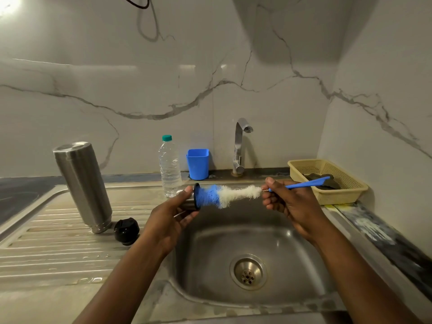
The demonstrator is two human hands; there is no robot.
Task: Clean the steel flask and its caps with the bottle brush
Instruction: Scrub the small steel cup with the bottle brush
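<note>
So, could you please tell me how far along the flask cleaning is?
Possibly done: the tall steel flask stands mouth-down on the ribbed steel drainboard, though I cannot tell whether it is washed. In hand: the left hand grips the small steel cap while the right hand pushes the blue-and-white bottle brush into it. Left: probably the round black cap lying beside the flask.

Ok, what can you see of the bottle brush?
The bottle brush has a thin blue handle, a short wire neck and fluffy bristles, white then blue at the tip. It lies about level over the sink. The right hand grips the handle; the blue tip sits inside the steel cap that the left hand holds.
</note>
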